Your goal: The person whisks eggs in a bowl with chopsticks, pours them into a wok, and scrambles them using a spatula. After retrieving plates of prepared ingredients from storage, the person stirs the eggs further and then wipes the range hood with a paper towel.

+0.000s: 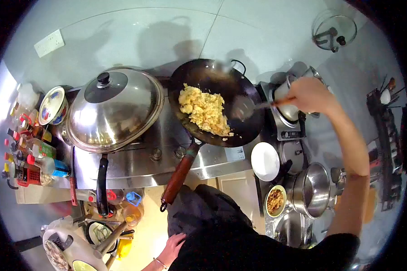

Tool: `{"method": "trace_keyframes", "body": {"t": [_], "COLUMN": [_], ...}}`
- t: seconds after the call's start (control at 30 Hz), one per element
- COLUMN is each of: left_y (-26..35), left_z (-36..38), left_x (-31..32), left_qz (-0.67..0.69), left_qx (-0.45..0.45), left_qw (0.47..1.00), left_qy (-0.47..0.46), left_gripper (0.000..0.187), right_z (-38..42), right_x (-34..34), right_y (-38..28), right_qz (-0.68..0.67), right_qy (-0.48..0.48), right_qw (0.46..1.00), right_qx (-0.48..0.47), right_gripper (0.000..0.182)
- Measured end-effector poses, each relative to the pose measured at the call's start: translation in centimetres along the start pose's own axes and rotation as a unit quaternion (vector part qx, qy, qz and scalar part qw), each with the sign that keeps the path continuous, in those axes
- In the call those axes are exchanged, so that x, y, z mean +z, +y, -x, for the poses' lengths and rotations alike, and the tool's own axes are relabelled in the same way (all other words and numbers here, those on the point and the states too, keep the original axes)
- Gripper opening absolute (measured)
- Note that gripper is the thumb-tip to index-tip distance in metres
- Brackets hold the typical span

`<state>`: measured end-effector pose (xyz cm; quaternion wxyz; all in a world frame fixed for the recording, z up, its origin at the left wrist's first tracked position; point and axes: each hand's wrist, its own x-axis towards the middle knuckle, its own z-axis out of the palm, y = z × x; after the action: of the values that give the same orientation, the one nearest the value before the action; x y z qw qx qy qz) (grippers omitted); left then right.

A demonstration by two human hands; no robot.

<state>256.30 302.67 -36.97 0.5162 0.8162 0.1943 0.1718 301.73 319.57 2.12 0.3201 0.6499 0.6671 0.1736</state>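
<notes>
My right hand [309, 95] is closed round the handle of a spatula [246, 108], whose blurred blade is over the right side of a dark wok [248, 88]. Cooked yellow egg pieces [203, 109] lie in the wok's left and middle part. The wok's wooden handle [181, 174] points toward me, with no hand on it. Low beside my dark clothing is my left hand [172, 249], its fingers apart and holding nothing.
A large pan with a domed steel lid [115, 110] stands left of the wok. Bottles [43, 149] crowd the far left. On the right are a white plate [265, 161], a bowl of brown food [275, 201] and steel pots [311, 189].
</notes>
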Motion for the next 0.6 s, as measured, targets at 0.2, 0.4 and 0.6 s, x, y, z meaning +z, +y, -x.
{"method": "trace_keyframes", "body": {"t": [0.2, 0.4, 0.6], "left_y": [-1.0, 0.0, -0.2], "left_z": [-0.1, -0.3, -0.1], "left_x": [0.6, 0.3, 0.7], "left_qz": [-0.016, -0.004, 0.015], "left_qx": [0.040, -0.005, 0.009], "left_qw": [0.999, 1.000, 0.999], "left_qy": [0.017, 0.011, 0.041], "left_gripper": [0.037, 0.033, 0.031], "right_z": [-4.4, -3.4, -3.8], "right_x": [3.6, -2.0, 0.6], "right_y": [-1.4, 2.0, 0.5], "right_qz": [-0.256, -0.167, -0.393], "right_qy": [-0.286, -0.261, -0.356], "right_qw": [0.923, 0.949, 0.847], "right_qx": [0.030, 0.067, -0.040], "right_gripper": [0.014, 0.024, 0.024]}}
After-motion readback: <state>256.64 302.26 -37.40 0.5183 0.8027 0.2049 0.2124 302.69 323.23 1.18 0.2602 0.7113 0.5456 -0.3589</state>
